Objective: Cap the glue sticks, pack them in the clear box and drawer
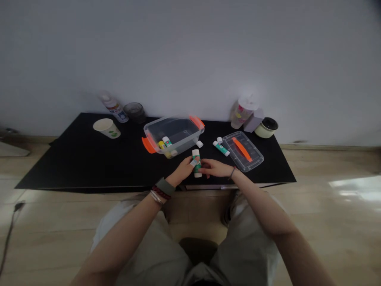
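My left hand (pixel 185 170) is wrapped round a green and white glue stick (pixel 197 169), which stands roughly upright above the table's front edge. From the other side my right hand (pixel 217 168) grips the same glue stick near its lower half, fingers bent. Just beyond it lies a white cap (pixel 199 144), beside a clear plastic box (pixel 181 145) with orange clips. Inside that box are a green glue stick (pixel 167 142) and a yellow one (pixel 161 144). Another green glue stick (pixel 221 148) lies to the right, close to a second white cap (pixel 219 140).
A clear lid (pixel 258 158) with an orange handle lies at the right of the black table (pixel 89 167). Along the back stand a spray can (pixel 114 109), a dark glass (pixel 135 113), a lidded cup (pixel 240 114), a small box (pixel 254 120) and a pale jar (pixel 265 129). A paper cup (pixel 107 128) is at left.
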The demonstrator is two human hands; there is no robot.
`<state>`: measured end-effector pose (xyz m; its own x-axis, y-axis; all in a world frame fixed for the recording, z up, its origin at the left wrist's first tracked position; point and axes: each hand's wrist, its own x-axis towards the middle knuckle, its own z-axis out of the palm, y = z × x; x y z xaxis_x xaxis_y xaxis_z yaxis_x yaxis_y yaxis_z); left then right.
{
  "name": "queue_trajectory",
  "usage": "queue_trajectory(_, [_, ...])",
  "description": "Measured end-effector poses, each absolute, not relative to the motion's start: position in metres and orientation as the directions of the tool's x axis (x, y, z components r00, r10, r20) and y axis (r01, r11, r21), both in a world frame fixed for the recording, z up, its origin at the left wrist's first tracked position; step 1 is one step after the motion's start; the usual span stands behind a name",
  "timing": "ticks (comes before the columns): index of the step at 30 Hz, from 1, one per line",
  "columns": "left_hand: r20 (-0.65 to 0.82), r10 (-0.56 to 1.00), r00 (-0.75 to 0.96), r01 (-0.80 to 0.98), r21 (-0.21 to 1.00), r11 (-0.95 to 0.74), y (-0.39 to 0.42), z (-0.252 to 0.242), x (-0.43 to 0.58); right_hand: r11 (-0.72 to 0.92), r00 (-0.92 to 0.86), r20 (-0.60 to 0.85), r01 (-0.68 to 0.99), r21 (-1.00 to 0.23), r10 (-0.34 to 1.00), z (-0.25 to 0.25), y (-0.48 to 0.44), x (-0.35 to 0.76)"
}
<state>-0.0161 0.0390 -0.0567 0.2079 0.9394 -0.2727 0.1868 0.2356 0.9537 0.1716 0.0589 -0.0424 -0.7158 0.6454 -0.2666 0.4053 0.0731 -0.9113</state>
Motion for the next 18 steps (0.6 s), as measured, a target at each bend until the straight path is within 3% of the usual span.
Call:
queue_trajectory(2, [-0.251,0.955,0.160,0.205,0.955,0.217,0.038,-0.057,-0.017,0.116,-0.674,-0.309,0.507,-0.854,0.671,-0.036,0.065,0.174])
queue_trajectory(4, [-0.246,0.960,0.134,0.193,0.957,0.218,0.037,-0.056,-0.018,0.181,-0.538,-0.317,0.680,-0.710,0.781,-0.033,0.075,0.176])
queue_trajectory(7, [-0.287,0.946,0.149,0.132,0.954,0.268,0.036,-0.053,-0.018,0.243,-0.338,-0.149,0.862,-0.445,0.929,-0.038,0.089,0.176])
queue_trajectory(9, [-0.333,0.930,0.156,0.105,0.942,0.320,0.036,-0.051,-0.018,0.306,-0.348,-0.061,0.883,-0.357,0.935,-0.046,0.096,0.173])
queue_trajectory(13, [-0.371,0.916,0.154,0.083,0.928,0.362,0.037,-0.047,-0.018,0.457,-0.480,-0.034,0.853,-0.252,0.877,-0.060,0.103,0.162])
queue_trajectory(18, [-0.345,0.925,0.158,0.078,0.939,0.336,0.037,-0.045,-0.020,0.444,-0.457,-0.062,0.883,-0.153,0.887,-0.071,0.110,0.152])
